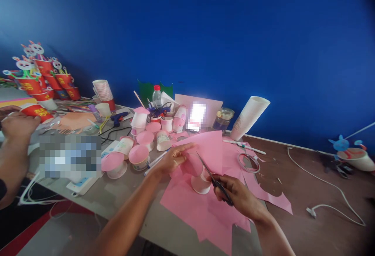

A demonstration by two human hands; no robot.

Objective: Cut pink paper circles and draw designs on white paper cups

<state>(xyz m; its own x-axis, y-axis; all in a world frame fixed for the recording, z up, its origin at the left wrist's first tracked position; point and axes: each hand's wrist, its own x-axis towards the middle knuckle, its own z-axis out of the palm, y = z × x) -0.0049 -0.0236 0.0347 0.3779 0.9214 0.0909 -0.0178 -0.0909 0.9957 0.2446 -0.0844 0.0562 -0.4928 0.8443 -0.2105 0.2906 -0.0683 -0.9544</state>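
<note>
Forearms [133, 217] angle inward over table [158, 226]; left hand [175, 158] pinches pink sheet [211, 146] aloft, likely steadying it for blades; right hand [238, 194] grips scissors [222, 191], pointed up at sheet; white cup [200, 186] stands between hands, pink offcuts [211, 223] spread beneath.

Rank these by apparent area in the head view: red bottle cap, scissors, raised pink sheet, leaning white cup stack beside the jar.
1. Raised pink sheet
2. Leaning white cup stack
3. Scissors, judged by what shows; the right hand covers part
4. Red bottle cap
</note>
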